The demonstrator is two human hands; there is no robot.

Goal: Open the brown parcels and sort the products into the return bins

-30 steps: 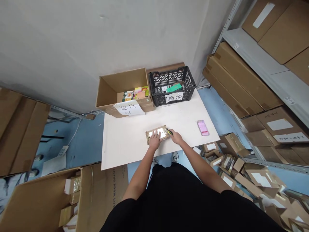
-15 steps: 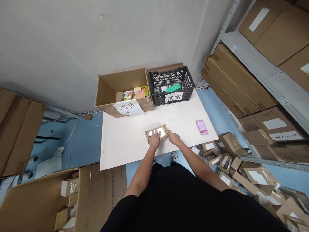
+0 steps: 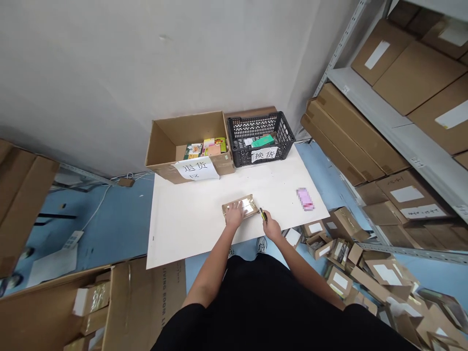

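A small taped cardboard parcel [image 3: 244, 205] with a white label lies near the front edge of the white table [image 3: 190, 219]. My left hand [image 3: 234, 216] lies flat on the parcel's near left part, fingers spread. My right hand [image 3: 271, 227] is closed round a small yellow and black cutter [image 3: 262, 214], whose tip points at the parcel's right end, just off its corner.
At the table's back stand an open cardboard box [image 3: 164, 146] with colourful packs and a black plastic crate [image 3: 281, 134], each with a paper sign. A pink item [image 3: 304, 199] lies to the right. Shelves of cartons fill the right. Opened small boxes litter the floor.
My right hand has drawn back from the parcel's right end toward me, and the cutter now shows in it. My left hand stays on the parcel.
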